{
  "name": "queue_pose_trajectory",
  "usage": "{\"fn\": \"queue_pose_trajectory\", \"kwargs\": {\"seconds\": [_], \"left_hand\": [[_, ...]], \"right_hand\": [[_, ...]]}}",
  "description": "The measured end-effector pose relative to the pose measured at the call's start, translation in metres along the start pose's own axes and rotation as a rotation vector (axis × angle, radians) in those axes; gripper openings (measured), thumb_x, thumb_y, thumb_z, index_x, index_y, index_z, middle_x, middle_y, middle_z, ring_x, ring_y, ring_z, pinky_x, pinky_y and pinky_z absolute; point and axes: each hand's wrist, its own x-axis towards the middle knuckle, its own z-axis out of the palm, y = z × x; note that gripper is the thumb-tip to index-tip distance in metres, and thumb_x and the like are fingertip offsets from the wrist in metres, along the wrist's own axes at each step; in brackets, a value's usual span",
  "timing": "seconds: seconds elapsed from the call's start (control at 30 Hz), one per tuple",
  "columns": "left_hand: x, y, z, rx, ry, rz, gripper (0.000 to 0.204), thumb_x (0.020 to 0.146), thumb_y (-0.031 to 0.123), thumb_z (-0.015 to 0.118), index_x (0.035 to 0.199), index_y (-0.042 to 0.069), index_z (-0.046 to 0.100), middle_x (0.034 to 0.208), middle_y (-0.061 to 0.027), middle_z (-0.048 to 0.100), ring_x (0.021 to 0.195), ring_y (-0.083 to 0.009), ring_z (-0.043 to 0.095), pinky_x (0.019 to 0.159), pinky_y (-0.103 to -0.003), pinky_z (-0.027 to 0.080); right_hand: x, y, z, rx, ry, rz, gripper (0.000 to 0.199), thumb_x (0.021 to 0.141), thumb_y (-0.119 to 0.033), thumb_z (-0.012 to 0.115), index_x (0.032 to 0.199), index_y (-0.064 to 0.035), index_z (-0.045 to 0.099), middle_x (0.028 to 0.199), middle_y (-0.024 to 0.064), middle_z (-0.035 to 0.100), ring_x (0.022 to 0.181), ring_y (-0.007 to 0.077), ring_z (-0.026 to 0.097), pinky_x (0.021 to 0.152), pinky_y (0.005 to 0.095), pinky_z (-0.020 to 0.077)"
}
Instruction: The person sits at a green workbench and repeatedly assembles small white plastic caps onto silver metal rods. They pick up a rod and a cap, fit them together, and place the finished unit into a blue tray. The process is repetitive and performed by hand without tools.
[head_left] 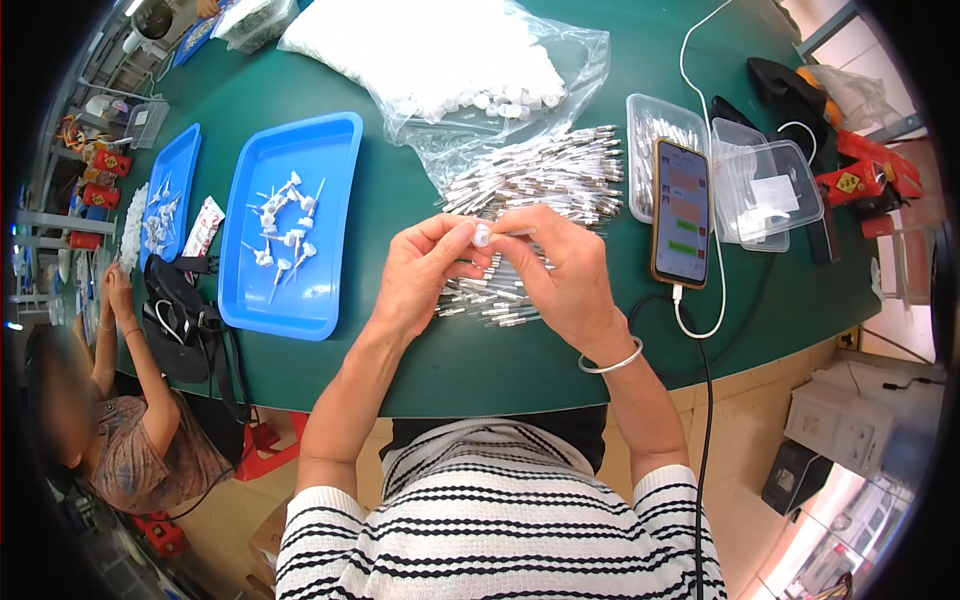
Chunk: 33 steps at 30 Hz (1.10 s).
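Note:
Between the fingertips of my left hand [425,265] is a small white plastic cap [481,236]. My right hand [565,265] pinches a thin white tube [520,233] whose end meets the cap. Whether the tube sits inside the cap or only touches it, I cannot tell. Beneath and beyond both hands spreads a heap of similar thin tubes with metal-looking ends [560,175]. Behind the heap, a clear plastic bag [440,140] spills many white caps [500,100]. To the left, a blue tray [340,190] holds several capped tubes [290,235].
On the right, a phone [682,215] with a white charging cable leans against a clear box of tubes [645,135], beside clear lids [770,195]. A second blue tray [185,150], a black bag [185,330] and a co-worker [130,430] are at the left of the green table [420,385].

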Motion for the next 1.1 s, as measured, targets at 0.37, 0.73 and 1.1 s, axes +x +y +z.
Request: {"fn": "queue_pose_trajectory", "kwargs": {"seconds": [0.37, 0.73, 1.1], "left_hand": [[-0.0001, 0.0040, -0.0012, -0.015, -0.039, -0.044, 0.022, 0.094, 0.017, 0.056, 0.100, -0.001, 0.065, 0.085, -0.0084, 0.068, 0.074, -0.0109, 0.065, 0.065, -0.023, 0.055], [-0.0003, 0.0060, 0.0004, 0.083, -0.001, 0.002, 0.020, 0.093, 0.015, 0.057, 0.100, -0.002, 0.065, 0.083, -0.0086, 0.068, 0.071, -0.0112, 0.065, 0.064, -0.023, 0.055], [-0.0007, 0.0075, -0.0003, 0.141, 0.016, 0.012, 0.019, 0.092, 0.015, 0.059, 0.099, -0.001, 0.068, 0.082, -0.0073, 0.068, 0.071, -0.0102, 0.063, 0.066, -0.024, 0.054]], "right_hand": [[0.0002, 0.0008, -0.0015, 0.097, -0.004, 0.114, 0.007, 0.086, -0.008, 0.064, 0.089, -0.0044, 0.060, 0.071, 0.0092, 0.065, 0.061, 0.0238, 0.064, 0.054, 0.0305, 0.0476], [0.0001, -0.0007, -0.0037, 0.013, -0.039, 0.071, 0.008, 0.086, -0.007, 0.063, 0.090, -0.0050, 0.057, 0.071, 0.0090, 0.065, 0.062, 0.0252, 0.064, 0.054, 0.0327, 0.0475], [0.0020, -0.0047, -0.0064, -0.044, -0.067, 0.035, 0.006, 0.086, -0.007, 0.062, 0.089, -0.0051, 0.058, 0.072, 0.0086, 0.063, 0.062, 0.0262, 0.063, 0.054, 0.0338, 0.0480]]}}
